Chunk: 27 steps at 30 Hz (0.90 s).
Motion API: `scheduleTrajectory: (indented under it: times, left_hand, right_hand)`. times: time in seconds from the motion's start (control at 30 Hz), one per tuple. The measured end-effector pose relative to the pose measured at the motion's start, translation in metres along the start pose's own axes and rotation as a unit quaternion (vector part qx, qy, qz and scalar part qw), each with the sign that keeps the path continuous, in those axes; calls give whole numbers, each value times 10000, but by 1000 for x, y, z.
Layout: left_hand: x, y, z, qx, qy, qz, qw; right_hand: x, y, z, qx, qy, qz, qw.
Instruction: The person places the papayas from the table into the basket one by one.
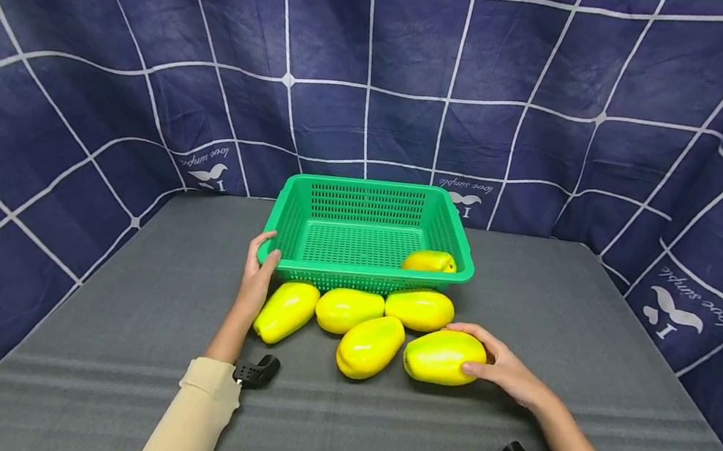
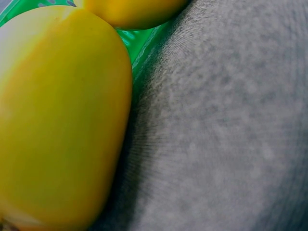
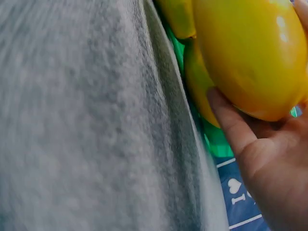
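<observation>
A green plastic basket (image 1: pixel 362 280) with slotted sides stands at the back of the grey surface. My left hand (image 1: pixel 256 273) grips its near left corner, thumb on the rim. One yellow papaya (image 1: pixel 427 260) lies inside, by the near right corner. With my right hand (image 1: pixel 498 361) I hold another papaya (image 1: pixel 442 357) between thumb and fingers, right of the basket's front. That papaya (image 3: pixel 250 57) fills the top of the right wrist view, the right hand (image 3: pixel 274 159) curled at its end. Below my left hand a papaya (image 2: pixel 62 115) looms large in the left wrist view.
More papayas lie in front of the basket: one at left (image 1: pixel 287 312), one in the middle (image 1: pixel 349 310), one at right (image 1: pixel 419 309) and one nearer (image 1: pixel 371 347). A blue cloth with white grid lines (image 1: pixel 405 127) hangs behind and at both sides of the grey surface (image 1: pixel 327 428).
</observation>
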<state>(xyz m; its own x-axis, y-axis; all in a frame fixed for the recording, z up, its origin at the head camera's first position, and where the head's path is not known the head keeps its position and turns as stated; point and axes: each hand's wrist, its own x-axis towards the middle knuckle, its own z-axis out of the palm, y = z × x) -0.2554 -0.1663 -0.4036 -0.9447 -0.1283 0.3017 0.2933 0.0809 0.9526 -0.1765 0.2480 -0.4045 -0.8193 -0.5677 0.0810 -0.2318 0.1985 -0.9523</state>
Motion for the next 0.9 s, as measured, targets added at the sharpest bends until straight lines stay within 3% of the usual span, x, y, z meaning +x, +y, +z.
scheduleTrajectory:
  times: [0.17,0.43,0.57,0.7,0.8,0.9]
  left_hand:
    - [0,-1,-2,23,7,-38,10000]
    - [0,-2,0,56,-25,10,10000]
    - [0,-2,1,18,-23,28,10000]
    - [0,-2,1,20,-5,48,10000]
    - [0,-1,0,37,14,46,10000]
    - [0,-1,0,38,17,47,10000]
  right_hand:
    - [0,-3,-4,-152,462,-270,9984]
    - [0,-15,-11,364,1150,-459,9916]
    - [4,-25,-16,584,1710,-448,9825]
    - [13,-36,-24,957,2281,-588,9671]
    - [20,-45,-29,715,2758,-596,9567]
    - [28,-54,-32,-159,3234,-287,9457]
